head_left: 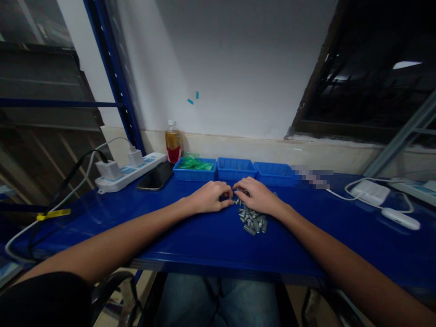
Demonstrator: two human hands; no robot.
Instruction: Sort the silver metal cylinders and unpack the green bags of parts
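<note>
We seemed to be picking through small, silvery metal cylinders, heaped beneath and just nearer us than our curled right hand; our left hand curled beside it; whether either pinched a piece, we couldn't tell; the next move called for singling one out.

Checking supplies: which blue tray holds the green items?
The leftmost blue tray, nearest the bottle; green pieces fill it, unlike the middle and right trays.
</note>
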